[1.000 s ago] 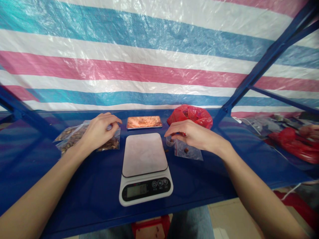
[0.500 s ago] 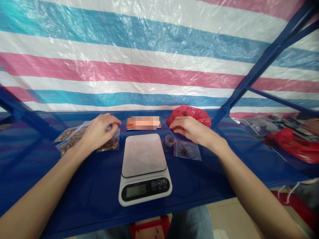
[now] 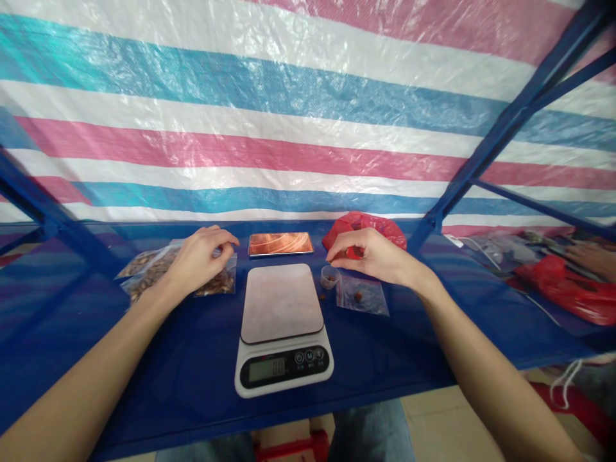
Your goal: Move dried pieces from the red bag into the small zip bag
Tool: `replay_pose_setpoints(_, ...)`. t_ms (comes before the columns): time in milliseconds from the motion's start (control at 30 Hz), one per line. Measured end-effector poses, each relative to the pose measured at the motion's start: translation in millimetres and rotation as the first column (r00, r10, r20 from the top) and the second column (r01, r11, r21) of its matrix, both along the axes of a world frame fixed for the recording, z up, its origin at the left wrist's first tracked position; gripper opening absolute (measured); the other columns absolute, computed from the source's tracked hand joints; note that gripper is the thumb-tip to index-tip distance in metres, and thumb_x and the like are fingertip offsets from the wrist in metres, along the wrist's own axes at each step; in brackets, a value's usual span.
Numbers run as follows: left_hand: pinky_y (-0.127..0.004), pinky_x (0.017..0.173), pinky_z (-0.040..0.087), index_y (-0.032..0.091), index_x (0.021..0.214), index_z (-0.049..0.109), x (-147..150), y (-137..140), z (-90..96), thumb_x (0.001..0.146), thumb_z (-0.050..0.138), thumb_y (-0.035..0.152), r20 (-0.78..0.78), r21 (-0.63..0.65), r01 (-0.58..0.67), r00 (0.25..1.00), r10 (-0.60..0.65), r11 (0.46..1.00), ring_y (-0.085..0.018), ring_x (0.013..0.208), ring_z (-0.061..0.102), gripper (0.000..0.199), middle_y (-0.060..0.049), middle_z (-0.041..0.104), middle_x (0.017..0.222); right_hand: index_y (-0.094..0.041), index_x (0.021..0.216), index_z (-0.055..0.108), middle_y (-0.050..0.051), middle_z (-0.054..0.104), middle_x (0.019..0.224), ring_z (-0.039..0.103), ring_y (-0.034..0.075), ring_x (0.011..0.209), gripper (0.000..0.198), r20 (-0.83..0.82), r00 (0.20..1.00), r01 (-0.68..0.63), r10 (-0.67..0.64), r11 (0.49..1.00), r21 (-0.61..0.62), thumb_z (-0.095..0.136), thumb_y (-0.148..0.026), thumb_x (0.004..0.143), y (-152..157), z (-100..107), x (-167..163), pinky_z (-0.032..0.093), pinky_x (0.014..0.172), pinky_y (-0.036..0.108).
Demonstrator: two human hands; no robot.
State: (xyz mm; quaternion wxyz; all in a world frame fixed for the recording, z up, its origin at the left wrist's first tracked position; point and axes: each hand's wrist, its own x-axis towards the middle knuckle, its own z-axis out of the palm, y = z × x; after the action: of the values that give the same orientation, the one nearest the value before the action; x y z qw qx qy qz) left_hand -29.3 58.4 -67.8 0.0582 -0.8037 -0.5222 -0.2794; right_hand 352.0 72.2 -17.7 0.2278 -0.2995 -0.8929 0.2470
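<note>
My left hand (image 3: 199,256) rests palm-down on the clear zip bags of brown pieces (image 3: 212,280) at the left of the blue desk (image 3: 183,366), fingers curled loosely together w/ the tips touching the top bag near its far edge; nothing clamped in it that I can see. My right hand (image 3: 373,256) hovers on the other side, fingers bunched w/ thumb & forefinger pinched close together just above the small clear cup (image 3: 330,277); can't tell if sth tiny sits betw. the tips. The cup stands upright on the desk, just below & slightly left of my right fingertips, just beside the right edge of the scale (image 3: 283,333). Right of the cup, under my wrist, a small flat clear bag (image 3: 362,296) lies w/ a couple of red-brown bits in it; one loose bit sits on the desk near the cup. The red plastic bag (image 3: 366,228) is just behind my right hand, partly hidden by it. The scale sits centre betw. both hands, plate bare, display lit. A phone (image 3: 280,244) lies flat behind the scale, screen up. Far right, another person's hand (image 3: 594,260) is near a second red bag (image 3: 563,285), well apart from mine.
</note>
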Motion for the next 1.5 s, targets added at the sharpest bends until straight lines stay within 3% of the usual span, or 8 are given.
replay_pose_setpoints(167,-0.035,0.087,0.053,0.022,0.091,0.076,-1,1,-1.2,0.093,0.045,0.027,0.005,0.0,-0.001,1.0,0.001,1.0,-0.023,0.088,0.071,0.032,-0.005,0.078,0.091,-0.018,0.1,0.079,0.007,0.078,0.097,0.071,0.018,0.086,0.013,0.051,0.997,-0.062,0.066,0.996,-0.068,0.074,-0.029,0.094,-14,5,-6,0.056,0.08,0.031)
replay_pose_setpoints(300,-0.035,0.086,0.053,0.022,0.09,0.077,-2,1,-1.5,0.093,0.045,0.028,0.006,0.005,-0.004,1.0,0.004,1.0,-0.023,0.087,0.071,0.032,-0.005,0.078,0.09,-0.022,0.092,0.079,0.007,0.072,0.11,0.066,0.021,0.102,0.003,0.189,0.969,-0.178,0.162,0.981,0.073,0.077,-0.023,0.093,-28,0,-19,0.052,0.096,0.037)
replay_pose_setpoints(533,-0.035,0.087,0.053,0.021,0.091,0.077,-1,1,-1.2,0.092,0.045,0.028,0.006,-0.01,-0.01,1.0,0.01,1.0,-0.023,0.088,0.071,0.033,-0.005,0.079,0.093,-0.022,0.09,0.078,0.009,0.063,0.138,0.051,0.032,0.134,0.01,0.387,0.919,-0.187,0.075,0.947,0.26,0.079,-0.013,0.086,-34,-19,-29,0.039,0.117,0.055)
replay_pose_setpoints(867,-0.035,0.086,0.052,0.021,0.091,0.077,-1,2,-2.3,0.092,0.045,0.028,-0.001,-0.023,0.002,1.0,-0.002,1.0,-0.023,0.087,0.07,0.033,-0.005,0.077,0.091,-0.021,0.095,0.074,0.012,0.064,0.134,0.057,0.03,0.131,0.004,0.114,0.989,0.043,-0.098,0.912,0.409,0.07,-0.019,0.096,-15,6,0,0.045,0.111,0.049)
replay_pose_setpoints(1067,-0.035,0.084,0.051,0.02,0.089,0.077,0,1,-0.4,0.092,0.044,0.029,0.014,-0.038,0.01,1.0,-0.01,0.999,-0.023,0.086,0.07,0.034,-0.005,0.077,0.09,-0.021,0.095,0.076,0.01,0.07,0.122,0.064,0.025,0.117,0.011,0.106,0.993,-0.061,0.044,0.985,0.161,0.073,-0.031,0.095,-3,6,10,0.05,0.103,0.041)
replay_pose_setpoints(1200,-0.035,0.085,0.051,0.02,0.09,0.077,-1,1,-0.7,0.092,0.045,0.028,0.019,-0.034,0.009,1.0,-0.008,0.999,-0.023,0.086,0.07,0.033,-0.005,0.077,0.091,-0.018,0.088,0.075,0.007,0.073,0.092,0.067,0.019,0.084,0.023,0.147,0.988,0.048,-0.035,0.996,-0.08,0.071,-0.04,0.094,2,10,31,0.052,0.075,0.031)
replay_pose_setpoints(1333,-0.035,0.083,0.052,0.02,0.09,0.077,-1,1,-1.1,0.092,0.045,0.027,0.024,-0.021,0.011,1.0,-0.011,1.0,-0.023,0.086,0.07,0.033,-0.006,0.078,0.09,-0.016,0.086,0.073,0.002,0.068,0.069,0.062,0.016,0.062,0.033,0.38,0.925,0.186,-0.026,0.902,-0.389,0.081,-0.048,0.08,0,7,48,0.041,0.054,0.024)
replay_pose_setpoints(1500,-0.036,0.083,0.052,0.019,0.089,0.077,-1,1,-1.6,0.093,0.044,0.026,0.024,-0.017,0.027,0.999,-0.026,0.999,-0.023,0.085,0.07,0.034,-0.006,0.077,0.09,-0.017,0.076,0.067,0.001,0.065,0.058,0.058,0.015,0.05,0.024,0.579,0.815,0.313,0.02,0.825,-0.47,0.078,-0.038,0.076,-9,-7,31,0.036,0.045,0.023)
